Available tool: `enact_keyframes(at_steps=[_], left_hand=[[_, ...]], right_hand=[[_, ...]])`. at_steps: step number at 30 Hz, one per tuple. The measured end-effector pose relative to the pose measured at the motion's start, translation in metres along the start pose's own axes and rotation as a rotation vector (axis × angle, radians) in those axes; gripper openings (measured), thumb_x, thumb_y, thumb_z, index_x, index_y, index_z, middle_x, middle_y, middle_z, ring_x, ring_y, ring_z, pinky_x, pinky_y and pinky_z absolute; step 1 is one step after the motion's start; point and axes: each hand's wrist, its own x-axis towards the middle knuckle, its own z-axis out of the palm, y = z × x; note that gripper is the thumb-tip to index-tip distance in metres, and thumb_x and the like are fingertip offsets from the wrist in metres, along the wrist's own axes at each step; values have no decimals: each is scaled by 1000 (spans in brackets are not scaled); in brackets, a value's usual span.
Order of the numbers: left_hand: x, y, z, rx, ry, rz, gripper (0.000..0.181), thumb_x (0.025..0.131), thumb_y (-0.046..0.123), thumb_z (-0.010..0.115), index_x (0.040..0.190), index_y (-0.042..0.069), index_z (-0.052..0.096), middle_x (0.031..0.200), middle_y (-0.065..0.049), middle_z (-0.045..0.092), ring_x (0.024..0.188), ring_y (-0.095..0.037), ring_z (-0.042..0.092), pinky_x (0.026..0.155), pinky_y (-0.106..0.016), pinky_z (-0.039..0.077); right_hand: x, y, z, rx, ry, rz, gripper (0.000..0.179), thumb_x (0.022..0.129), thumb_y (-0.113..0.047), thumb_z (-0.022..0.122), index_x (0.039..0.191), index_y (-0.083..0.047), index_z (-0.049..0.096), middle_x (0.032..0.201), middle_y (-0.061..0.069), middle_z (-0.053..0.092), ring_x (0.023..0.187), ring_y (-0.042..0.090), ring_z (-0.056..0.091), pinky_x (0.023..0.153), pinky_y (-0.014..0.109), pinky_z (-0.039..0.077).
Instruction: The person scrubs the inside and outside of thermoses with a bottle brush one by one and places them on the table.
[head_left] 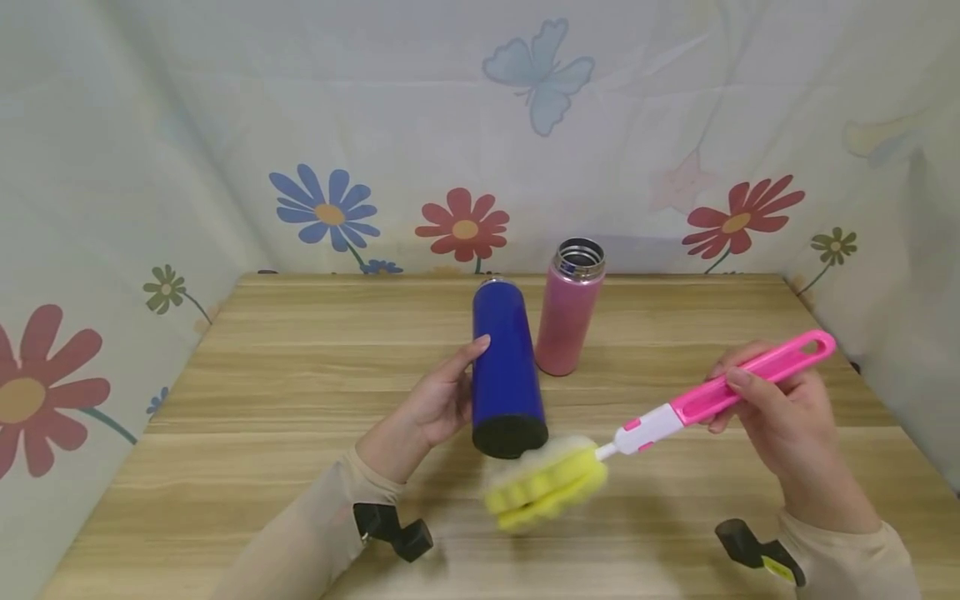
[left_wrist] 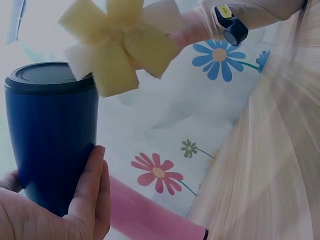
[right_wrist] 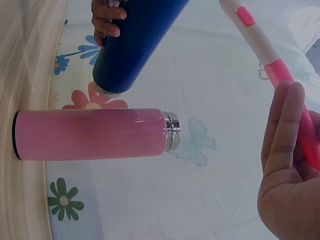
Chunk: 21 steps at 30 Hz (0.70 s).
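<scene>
A blue thermos flask is in my left hand, which grips its side. The flask tilts, with its black base toward me and its metal mouth pointing away. My right hand holds a sponge bottle brush by its pink handle. The brush's yellow and white sponge head hangs close to the flask's base, slightly blurred. In the left wrist view the sponge petals overlap the edge of the black base. Beyond the blue flask, a pink thermos flask stands upright without a lid.
Everything is over a wood-grain table. A white curtain with printed flowers and a butterfly hangs behind the table and along its sides. A small black camera is strapped at the left wrist, another camera at the right.
</scene>
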Motion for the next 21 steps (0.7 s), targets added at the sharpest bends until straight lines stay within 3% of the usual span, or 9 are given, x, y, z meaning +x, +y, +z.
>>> enact_keyframes(at_steps=[7,14,21], left_hand=[[0,2,-1,44,-13,30,75,90,45,59,145,6,26,102,-1,67,92,-14,68,80,-28,58],[0,4,-2,146,2,90,66,92,39,54,140,3,26,112,-7,63,96,-16,66,80,-31,56],[0,8,-2,191,52,139,53,91,30,55,132,5,32,108,-6,62,90,-15,67,78,-32,56]], right_hand=[[-1,-4,-4,-23,13,-18,34,93,21,28,104,16,59,93,20,70,66,23,71,58,25,58],[0,-10,-10,-49,11,-3,33,92,22,28,104,17,59,92,22,70,65,24,70,59,26,58],[0,-19,-15,-209,67,15,33,88,27,31,100,17,60,87,19,72,65,23,71,57,27,57]])
